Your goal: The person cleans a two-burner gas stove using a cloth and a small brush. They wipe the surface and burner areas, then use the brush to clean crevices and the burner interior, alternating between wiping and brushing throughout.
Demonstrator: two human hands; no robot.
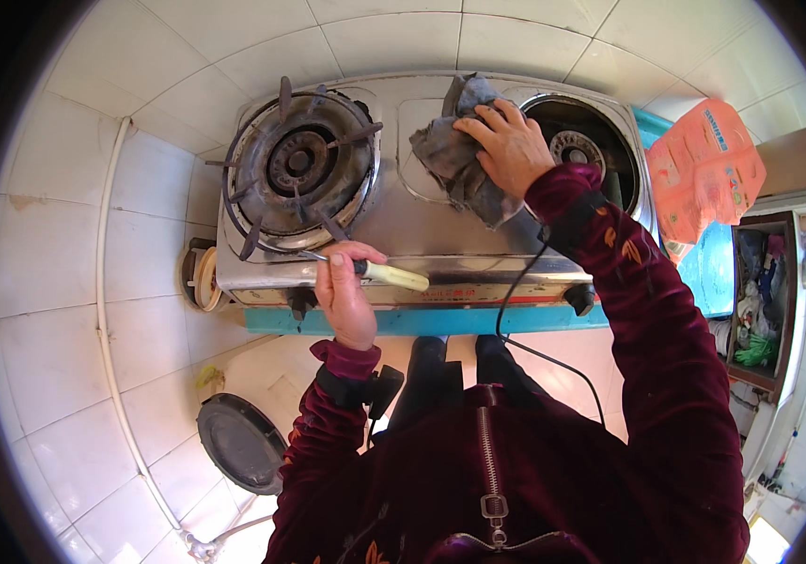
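A two-burner stainless steel gas stove (438,233) lies before me. My left hand (350,296) holds a tool with a pale yellow handle (397,276), perhaps a screwdriver; its thin metal shaft points left, by the front rim of the left burner (299,162). That burner carries a dark pan support with several prongs. My right hand (508,144) lies with spread fingers on a crumpled grey cloth (470,158), between the burners. The cloth reaches the left edge of the right burner (577,151), where no pan support shows. My right forearm covers part of the stove's right front.
Tiled walls (389,42) stand behind and at the left, with a white pipe (107,282). A pink-orange bag (706,169) lies right of the stove on a blue surface (709,268). A black round lid (242,443) is low at the left. A cable hangs by my right wrist.
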